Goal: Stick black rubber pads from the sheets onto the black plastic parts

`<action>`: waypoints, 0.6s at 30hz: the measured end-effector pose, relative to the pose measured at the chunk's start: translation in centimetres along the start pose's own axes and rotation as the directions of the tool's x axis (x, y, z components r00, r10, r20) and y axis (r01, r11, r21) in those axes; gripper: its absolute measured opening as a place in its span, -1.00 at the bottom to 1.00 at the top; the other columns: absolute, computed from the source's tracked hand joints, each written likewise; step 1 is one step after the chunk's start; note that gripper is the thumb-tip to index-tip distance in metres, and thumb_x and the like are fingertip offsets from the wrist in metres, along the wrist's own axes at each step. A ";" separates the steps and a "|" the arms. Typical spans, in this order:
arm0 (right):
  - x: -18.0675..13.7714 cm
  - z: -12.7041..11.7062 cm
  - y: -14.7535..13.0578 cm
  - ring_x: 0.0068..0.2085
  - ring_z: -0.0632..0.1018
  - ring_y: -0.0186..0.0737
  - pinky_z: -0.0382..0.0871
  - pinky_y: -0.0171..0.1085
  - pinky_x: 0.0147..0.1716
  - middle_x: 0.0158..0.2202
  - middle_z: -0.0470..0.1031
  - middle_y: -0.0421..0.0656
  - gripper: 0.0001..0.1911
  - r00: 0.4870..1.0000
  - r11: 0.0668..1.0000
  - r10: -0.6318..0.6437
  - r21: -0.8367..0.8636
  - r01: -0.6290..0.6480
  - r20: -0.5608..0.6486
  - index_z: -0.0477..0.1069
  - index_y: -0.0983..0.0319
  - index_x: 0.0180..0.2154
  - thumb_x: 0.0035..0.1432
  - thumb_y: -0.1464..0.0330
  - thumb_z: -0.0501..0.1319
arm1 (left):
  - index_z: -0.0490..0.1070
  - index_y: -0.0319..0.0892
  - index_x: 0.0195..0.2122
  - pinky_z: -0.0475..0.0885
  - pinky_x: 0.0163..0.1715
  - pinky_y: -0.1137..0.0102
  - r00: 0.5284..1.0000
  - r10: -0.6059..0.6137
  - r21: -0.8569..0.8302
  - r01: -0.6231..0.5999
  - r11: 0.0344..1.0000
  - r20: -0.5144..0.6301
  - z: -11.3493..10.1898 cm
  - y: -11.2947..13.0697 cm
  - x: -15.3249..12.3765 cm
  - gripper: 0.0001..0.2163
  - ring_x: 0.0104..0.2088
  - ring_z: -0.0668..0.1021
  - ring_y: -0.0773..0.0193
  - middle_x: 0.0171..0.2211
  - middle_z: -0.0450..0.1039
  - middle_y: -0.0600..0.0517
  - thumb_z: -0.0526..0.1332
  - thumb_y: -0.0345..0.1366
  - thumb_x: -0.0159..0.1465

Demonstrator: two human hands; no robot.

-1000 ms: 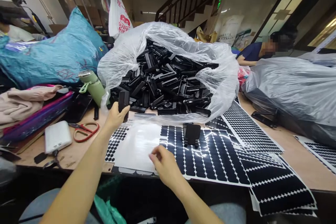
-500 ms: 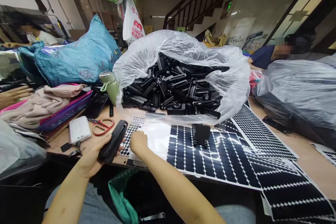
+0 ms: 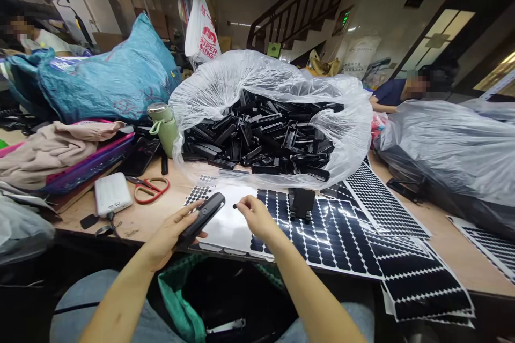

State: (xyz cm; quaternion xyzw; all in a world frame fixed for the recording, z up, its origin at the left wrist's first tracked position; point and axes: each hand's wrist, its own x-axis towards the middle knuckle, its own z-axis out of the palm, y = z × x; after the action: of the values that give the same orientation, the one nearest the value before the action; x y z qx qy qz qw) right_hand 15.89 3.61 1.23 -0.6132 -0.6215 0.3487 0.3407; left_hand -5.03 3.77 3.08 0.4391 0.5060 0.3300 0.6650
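My left hand point(image 3: 171, 233) grips a long black plastic part point(image 3: 201, 218), tilted up to the right just above the table's near edge. My right hand point(image 3: 254, 215) is pinched on a small black round sticker dot point(image 3: 234, 206), held close to the part's upper end. Under both hands lies a sticker sheet point(image 3: 322, 230) with rows of black pads and a peeled white patch. Behind it a clear plastic bag point(image 3: 225, 83) lies open, full of several black plastic parts point(image 3: 265, 136). One black part point(image 3: 301, 202) stands upright on the sheet.
Red-handled scissors point(image 3: 148, 188), a white power bank point(image 3: 111, 193) and a green bottle point(image 3: 163, 126) sit left of the bag. A blue sack point(image 3: 104, 72) and folded cloth point(image 3: 52, 144) lie far left. More sticker sheets point(image 3: 426, 284) spread right. People sit at back left and right.
My left hand brought a black part from the bag to the table edge. My right hand went to the dotted sheet at the left, then lifted away with a small dot pinched.
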 end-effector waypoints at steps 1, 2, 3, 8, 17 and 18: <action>-1.1 -1.3 0.2 -0.42 0.38 -0.36 0.22 -0.37 -0.44 -0.40 0.38 -0.22 -0.81 1.000 0.998 0.004 0.068 -0.003 -0.009 0.28 0.23 -0.38 0.15 0.28 -0.02 | 0.21 -0.05 0.08 0.44 -0.49 0.39 0.998 -0.009 0.025 0.008 1.000 0.054 1.1 -0.1 0.3 -0.49 -0.39 0.57 0.16 -0.10 0.42 -0.08 0.22 -0.14 0.08; -2.1 -2.4 0.2 -0.42 0.37 -0.36 0.22 -0.36 -0.44 -0.38 0.37 -0.23 -0.82 1.000 0.993 0.000 0.120 0.001 -0.015 0.27 0.22 -0.39 0.14 0.27 0.00 | 0.23 -0.08 0.06 0.43 -0.49 0.39 0.994 -0.012 0.050 0.006 0.999 0.111 2.3 -0.3 0.7 -0.49 -0.39 0.57 0.17 -0.10 0.42 -0.09 0.23 -0.16 0.06; -3.1 -3.2 0.2 -0.40 0.37 -0.36 0.22 -0.35 -0.42 -0.33 0.37 -0.22 -0.84 1.000 0.989 -0.011 0.144 0.013 -0.018 0.26 0.21 -0.39 0.13 0.28 0.00 | 0.24 -0.09 0.06 0.42 -0.47 0.39 0.986 -0.010 0.072 -0.002 0.997 0.166 3.4 -0.4 1.0 -0.48 -0.38 0.57 0.17 -0.10 0.42 -0.09 0.25 -0.18 0.05; -5.9 -5.2 -0.1 0.00 0.30 -0.24 0.19 -0.25 -0.12 -0.02 0.23 -0.13 -0.88 0.997 0.988 -0.029 0.148 0.038 -0.066 0.22 0.21 -0.45 0.12 0.36 0.01 | 0.25 -0.14 0.07 0.40 -0.35 0.36 0.942 0.043 0.151 -0.098 0.984 0.334 7.9 -0.7 1.8 -0.47 -0.33 0.54 0.18 -0.17 0.45 -0.08 0.26 -0.32 0.02; -6.7 -5.6 1.3 0.08 0.23 -0.18 0.11 -0.12 0.00 -0.01 0.21 -0.07 -0.90 0.987 0.994 0.040 0.110 -0.023 -0.156 0.26 0.22 -0.44 0.10 0.40 0.03 | 0.27 -0.19 0.05 0.38 -0.33 0.37 0.926 0.047 0.169 -0.118 0.979 0.376 10.3 -0.9 1.4 -0.50 -0.35 0.53 0.21 -0.21 0.48 -0.06 0.24 -0.31 0.04; -6.7 -5.5 1.4 0.07 0.23 -0.18 0.12 -0.12 0.00 -0.02 0.22 -0.07 -0.90 0.986 0.994 0.040 0.110 -0.023 -0.159 0.27 0.22 -0.44 0.10 0.40 0.03 | 0.28 -0.19 0.05 0.38 -0.34 0.38 0.926 0.044 0.173 -0.117 0.978 0.375 10.4 -0.9 1.4 -0.50 -0.36 0.53 0.20 -0.21 0.48 -0.06 0.25 -0.31 0.04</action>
State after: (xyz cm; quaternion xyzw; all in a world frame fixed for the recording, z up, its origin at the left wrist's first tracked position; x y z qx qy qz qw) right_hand 21.43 -3.03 2.97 -0.6298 -0.5625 0.3365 0.4168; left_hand 5.32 2.07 2.79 0.5758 0.3831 0.2182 0.6885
